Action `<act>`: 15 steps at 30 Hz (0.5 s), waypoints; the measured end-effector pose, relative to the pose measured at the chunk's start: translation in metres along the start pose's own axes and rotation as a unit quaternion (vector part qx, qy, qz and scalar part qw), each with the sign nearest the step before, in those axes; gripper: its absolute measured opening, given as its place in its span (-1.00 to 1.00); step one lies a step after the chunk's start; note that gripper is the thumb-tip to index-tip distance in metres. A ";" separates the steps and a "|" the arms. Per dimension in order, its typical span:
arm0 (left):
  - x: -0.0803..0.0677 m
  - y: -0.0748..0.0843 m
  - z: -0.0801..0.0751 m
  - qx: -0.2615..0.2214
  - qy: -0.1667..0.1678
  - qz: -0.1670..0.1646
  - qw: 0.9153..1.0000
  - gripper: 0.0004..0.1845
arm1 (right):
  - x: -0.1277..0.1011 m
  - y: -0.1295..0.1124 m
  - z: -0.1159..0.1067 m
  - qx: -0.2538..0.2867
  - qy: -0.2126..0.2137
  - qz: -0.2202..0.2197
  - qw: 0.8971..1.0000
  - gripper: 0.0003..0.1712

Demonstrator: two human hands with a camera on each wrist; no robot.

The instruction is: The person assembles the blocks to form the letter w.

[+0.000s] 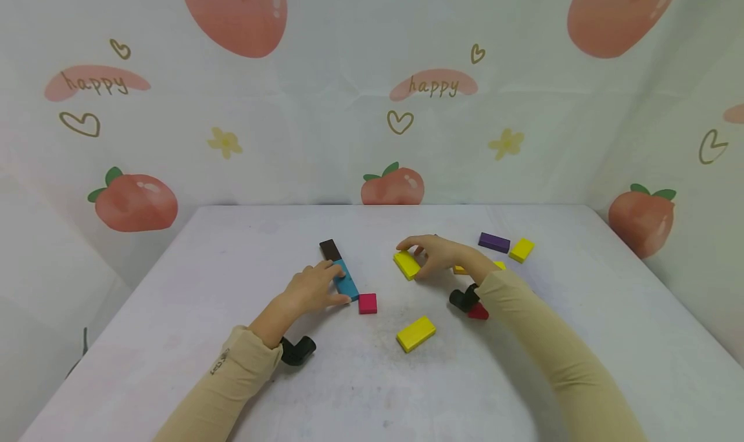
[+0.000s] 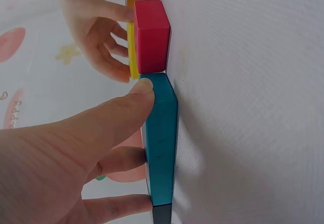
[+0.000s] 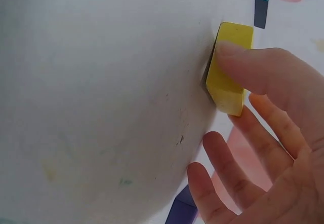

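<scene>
Left hand (image 1: 310, 290) fingers flat, pressing long blue wooden block (image 2: 161, 138) steady on white surface (image 1: 174, 300); right hand (image 1: 438, 256) fingers pinching flat yellow wooden block (image 3: 230, 67), apparently for repositioning.

In the head view the right hand (image 1: 437, 256) hides most of an orange block (image 1: 460, 270) behind it. The left hand (image 1: 310, 290) covers the teal block's (image 1: 347, 283) near side. A red piece (image 1: 478, 312) lies half under the right wrist.
</scene>
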State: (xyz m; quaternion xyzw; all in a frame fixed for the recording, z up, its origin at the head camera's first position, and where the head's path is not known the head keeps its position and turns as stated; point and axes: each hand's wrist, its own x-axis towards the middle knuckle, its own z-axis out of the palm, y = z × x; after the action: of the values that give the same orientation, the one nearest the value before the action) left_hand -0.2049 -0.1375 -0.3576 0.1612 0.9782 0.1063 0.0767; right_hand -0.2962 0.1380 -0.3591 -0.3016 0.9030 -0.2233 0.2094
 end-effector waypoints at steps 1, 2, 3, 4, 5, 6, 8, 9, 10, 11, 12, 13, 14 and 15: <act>0.000 0.000 0.000 0.001 0.000 0.000 1.000 -0.51 | 0.000 0.000 0.000 -0.001 0.002 -0.004 1.000 -0.29; 0.000 0.000 0.000 0.000 -0.001 0.000 1.000 -0.51 | -0.001 0.000 0.000 0.000 0.004 -0.004 1.000 -0.29; 0.000 0.000 0.000 0.000 -0.001 -0.001 1.000 -0.51 | -0.001 0.000 0.001 0.001 0.006 -0.006 1.000 -0.29; 0.000 0.000 0.000 0.000 -0.001 -0.001 1.000 -0.51 | -0.001 0.000 0.001 0.003 0.007 -0.008 1.000 -0.29; 0.000 0.000 0.000 0.000 -0.001 -0.002 1.000 -0.51 | -0.002 0.000 0.001 0.005 0.010 -0.011 1.000 -0.28; 0.000 0.000 -0.001 0.000 -0.002 -0.002 1.000 -0.50 | -0.002 0.000 0.001 0.007 0.012 -0.013 1.000 -0.28; 0.000 0.000 -0.001 0.000 -0.001 -0.002 1.000 -0.51 | -0.003 -0.001 0.002 0.014 0.019 -0.017 1.000 -0.29; 0.000 0.000 0.000 0.001 -0.001 -0.002 1.000 -0.50 | -0.004 -0.002 0.002 0.019 0.021 -0.021 0.999 -0.29; 0.000 0.000 0.000 0.001 -0.001 -0.001 1.000 -0.50 | -0.005 -0.003 0.002 0.024 0.023 -0.023 0.999 -0.29; 0.001 0.000 0.000 0.001 -0.001 -0.001 1.000 -0.50 | -0.007 -0.004 0.002 0.030 0.026 -0.027 0.999 -0.30; 0.001 0.000 0.000 0.001 0.000 0.000 1.000 -0.50 | -0.008 -0.006 0.003 0.037 0.028 -0.030 0.998 -0.30; 0.001 0.000 0.000 0.001 0.000 0.000 1.000 -0.50 | -0.009 -0.007 0.003 0.043 0.030 -0.033 0.998 -0.30; 0.001 -0.001 0.000 0.001 0.001 0.001 1.000 -0.50 | -0.010 -0.007 0.004 0.049 0.032 -0.036 0.998 -0.31; 0.001 -0.001 0.000 0.001 0.002 0.002 1.000 -0.50 | -0.010 -0.008 0.005 0.052 0.034 -0.039 0.997 -0.31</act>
State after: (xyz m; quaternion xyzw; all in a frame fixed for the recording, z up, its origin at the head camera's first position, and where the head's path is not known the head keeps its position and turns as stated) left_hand -0.2058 -0.1377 -0.3582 0.1628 0.9781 0.1057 0.0748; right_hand -0.2824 0.1373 -0.3558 -0.3177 0.8842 -0.2883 0.1850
